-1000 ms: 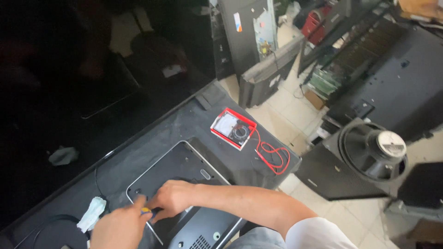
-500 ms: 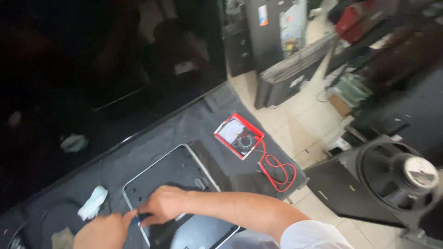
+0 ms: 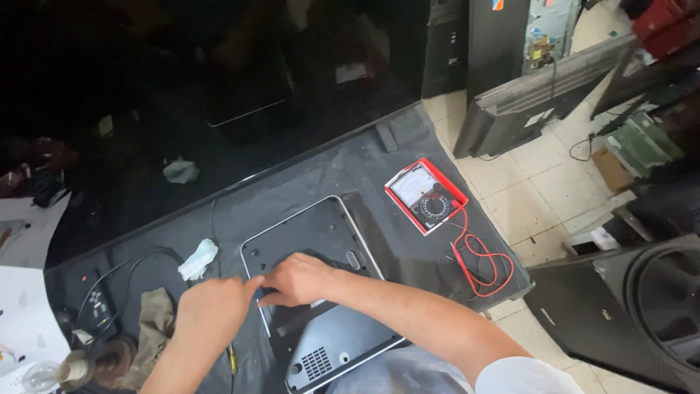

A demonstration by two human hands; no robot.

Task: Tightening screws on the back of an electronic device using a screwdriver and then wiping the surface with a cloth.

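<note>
laptop (image 3: 321, 284) lower centre, underside up on dark mat (image 3: 408, 153) | right hand (image 3: 299, 279) fingers curled, pressing its base | left hand (image 3: 211, 310) clenched at its left edge, grasp unclear | red meter (image 3: 426, 197) right of centre

A dark grey laptop (image 3: 321, 241) with a silver rim is seen on a black mat (image 3: 408, 160). A red-cased meter (image 3: 426, 197) with red wires (image 3: 477, 259) and a white crumpled tissue (image 3: 198, 259) are shown nearby.

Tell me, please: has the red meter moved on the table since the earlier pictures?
No. The red meter lies in the same place relative to the upturned laptop and near the table edge; only the head camera has shifted.
</note>
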